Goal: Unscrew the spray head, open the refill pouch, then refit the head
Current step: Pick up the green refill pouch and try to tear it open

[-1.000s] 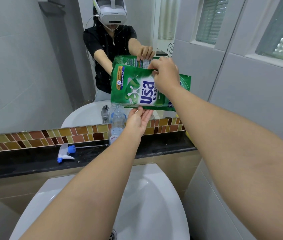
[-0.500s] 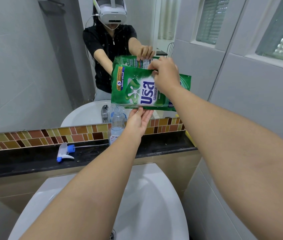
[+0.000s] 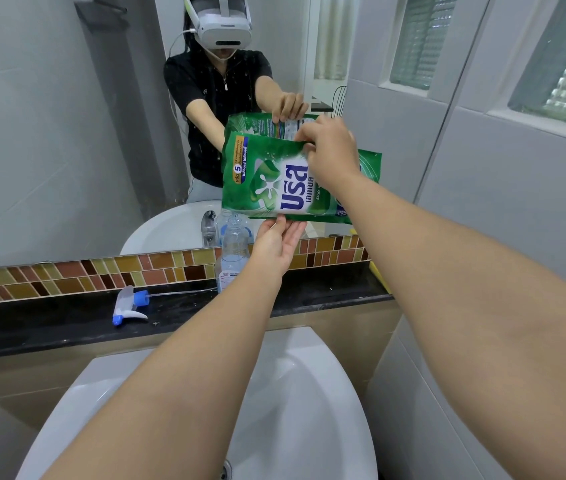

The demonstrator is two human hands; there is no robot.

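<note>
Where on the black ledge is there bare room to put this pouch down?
Black ledge: bare left of the spray head, and right of the bottle up to the wall. Crowded between them, where the head's tube lies.

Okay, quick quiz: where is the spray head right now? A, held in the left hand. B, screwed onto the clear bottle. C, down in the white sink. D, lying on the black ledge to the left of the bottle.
D: the spray head lies on its side on the black ledge, left of the open-necked clear bottle.
</note>
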